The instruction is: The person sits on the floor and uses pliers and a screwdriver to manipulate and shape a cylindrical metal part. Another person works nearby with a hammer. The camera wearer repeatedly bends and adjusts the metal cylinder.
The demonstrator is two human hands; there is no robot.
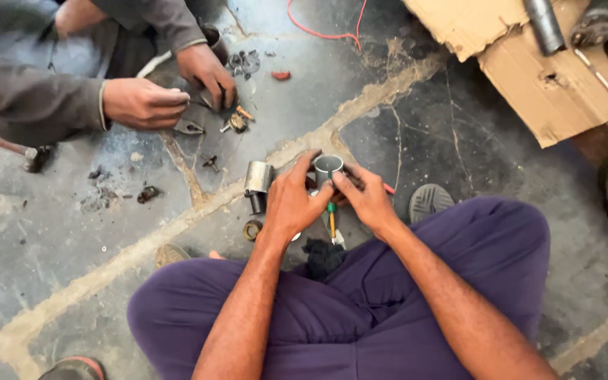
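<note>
A short grey metal sleeve (328,169) is held low over the cracked concrete floor (459,141), just ahead of the crossed legs in purple trousers (332,309). The left hand (291,200) is closed about its near side; the right hand (366,200) pinches the rim with fingertips. The sleeve looks rigid, smooth-walled and probably weighty for its bulk — likely greasy, so slippery. The outer wall, gripped from both sides, seems the safest hold; the thin rim gives less purchase.

Just to the left stands a second metal cylinder (257,177), a small ring (252,229) below it. A green-handled screwdriver (331,219) and a dark rag (322,256) lie beneath the hands — close underfoot. Farther off, another person's hands (170,88) are busy among pliers (188,127) and small scattered parts. Torn cardboard (529,63) lies upper right.
</note>
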